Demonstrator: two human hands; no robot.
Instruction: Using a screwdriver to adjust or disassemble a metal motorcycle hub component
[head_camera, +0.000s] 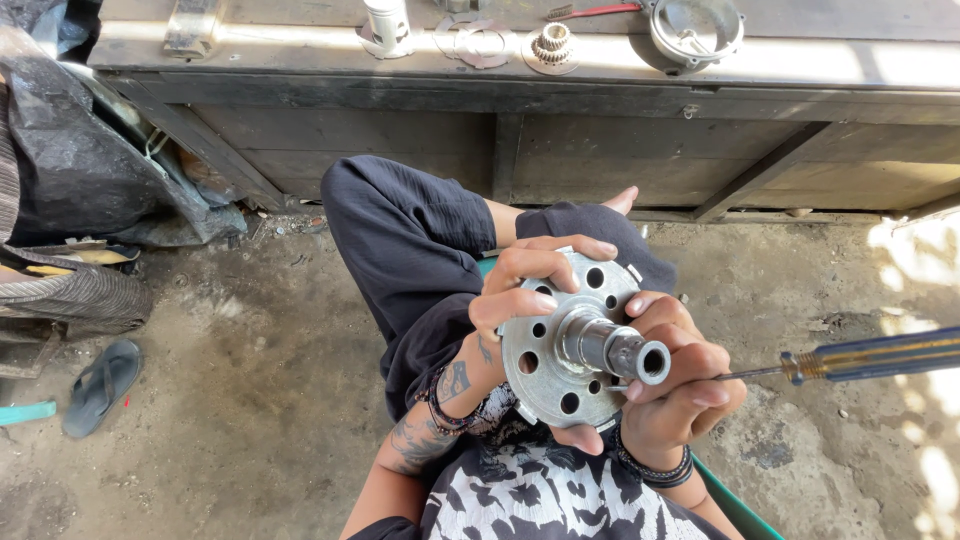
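1. Closest to the camera, at the bottom middle of the frame, is the person's black-and-white patterned shirt (530, 495).
2. Just above it, in the lower middle, both hands hold a round metal disc (560, 350). It has a ring of holes and a short shiny shaft (612, 347) sticking out of its middle.
3. The left hand (520, 300) grips the disc's upper left edge. Its fingers (560, 248) curl over the rim, and the thumb lies across the face.
4. The right hand (675, 385) cups the disc from the right and from below. Its fingers are also closed around a screwdriver (860, 358) with a dark blue and yellow handle, which points off to the right edge of the frame.
5. The thin blade of the screwdriver runs into the right hand, near the shaft. Its tip is hidden, so what it touches cannot be told.
6. The step looks like work on the disc near its shaft with the screwdriver. The disc is held still while the tool is set. The next move would call for a firm hold on the disc and a careful aim of the tip, so it does not slip onto a finger.
7. No boxes, labels or signs show clearly. Along the top of the frame, a wooden tabletop (300, 45) carries loose metal parts: a small gear (551, 43) and a round metal cover (696, 30) at the upper right.
8. A black plastic sheet (70, 150) sits at the upper left, and a dark sandal (102, 385) lies on the dirt floor (260, 400) at the lower left.
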